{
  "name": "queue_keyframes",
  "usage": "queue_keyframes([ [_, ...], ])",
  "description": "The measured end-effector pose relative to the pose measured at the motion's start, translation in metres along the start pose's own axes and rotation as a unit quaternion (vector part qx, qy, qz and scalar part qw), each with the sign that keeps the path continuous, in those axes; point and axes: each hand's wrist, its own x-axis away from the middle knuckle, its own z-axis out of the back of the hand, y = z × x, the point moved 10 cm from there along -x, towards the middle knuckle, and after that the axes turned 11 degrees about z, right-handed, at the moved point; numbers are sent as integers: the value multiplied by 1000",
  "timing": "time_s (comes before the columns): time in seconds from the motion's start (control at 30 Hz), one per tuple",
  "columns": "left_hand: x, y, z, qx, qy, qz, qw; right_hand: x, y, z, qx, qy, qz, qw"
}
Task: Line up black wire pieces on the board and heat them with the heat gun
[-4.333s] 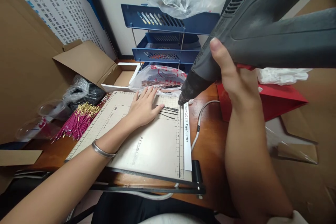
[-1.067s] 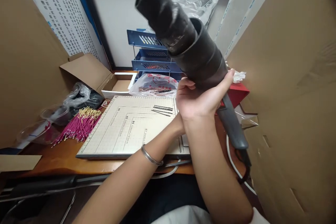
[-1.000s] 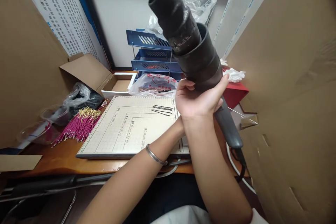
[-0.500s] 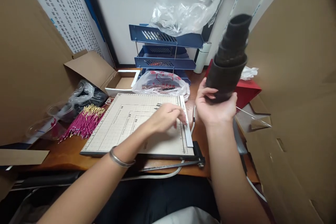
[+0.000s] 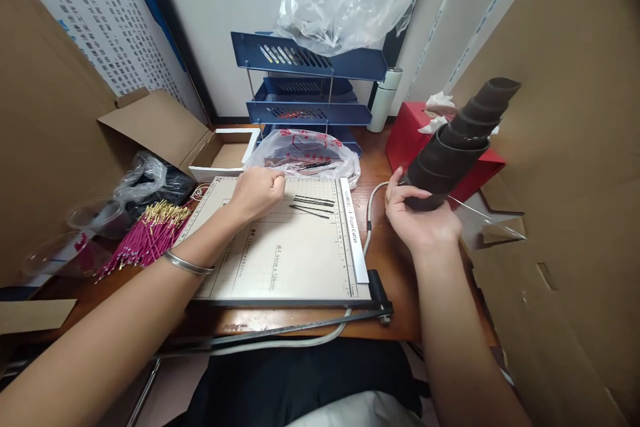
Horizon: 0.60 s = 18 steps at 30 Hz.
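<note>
My right hand (image 5: 419,221) grips the black heat gun (image 5: 457,140) by its barrel, at the right of the desk, nozzle pointing up and to the right. My left hand (image 5: 257,191) rests as a closed fist on the far part of the beige paper cutter board (image 5: 280,260); whether anything is inside it stays hidden. Several thin black tubes (image 5: 313,205) lie on the board just right of that fist. A metal bangle (image 5: 187,265) circles my left wrist.
A heap of pink pins with gold tips (image 5: 147,235) lies left of the board. Behind it sit a plastic bag (image 5: 305,155), a blue tiered tray (image 5: 310,90), an open carton (image 5: 165,130) and a red box (image 5: 425,140). Cardboard walls stand on both sides. A grey cable (image 5: 370,213) runs beside the board.
My right hand lowered the heat gun from in front of my face to the desk's right side. My left hand let go of it, reached over the board and closed into a fist.
</note>
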Motion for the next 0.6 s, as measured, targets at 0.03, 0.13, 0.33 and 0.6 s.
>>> queue_keyframes([
  [0.03,-2,0,-3,1,1,-4,1000,0,-1,2,3,4,-4,1000],
  [0.13,-8,4,-14,33,1,-29,999,-1,-5,7,19,6,-27,999],
  [0.33,-12,18,-37,81,-35,-121,989,-4,-9,13,50,-32,-86,995],
  [0.6,-11,24,-46,119,-71,-159,977,-5,4,14,50,-4,-85,995],
])
